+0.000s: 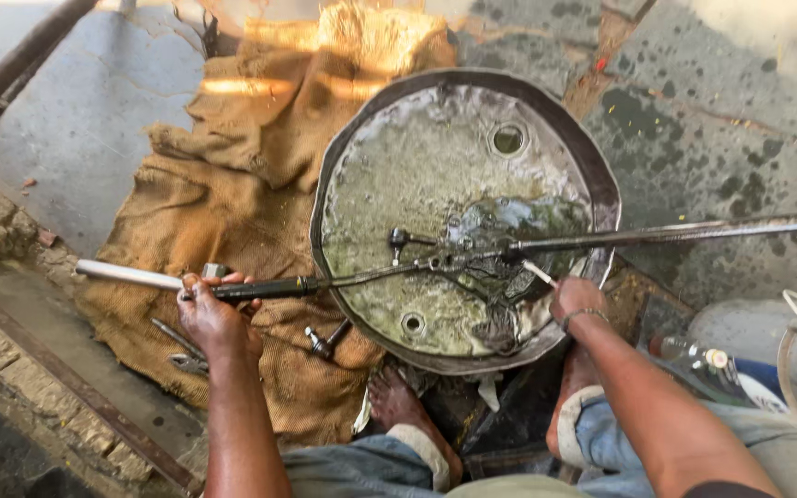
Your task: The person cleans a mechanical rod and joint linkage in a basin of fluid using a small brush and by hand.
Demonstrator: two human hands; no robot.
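Gripping the dark handle of a long metal rod assembly (362,277), the left hand (214,318) is clamped tight, while the right hand (576,297) pinches a small pale stick (539,272) at the linkage's joint. Both lie across a dented, oily drum lid (458,221) (2 bungholes show) resting on burlap sacking (232,184). Judging by this, the joint is being cleaned or greased; working it further calls for steadying the rod.

Round dented metal drum lid (417,184) is crossed at 3-to-9 o'clock by long metal rod assembly (657,235); upper half left open. Small loose tools (325,341) block brown burlap sacking (232,203) at 7 o'clock.
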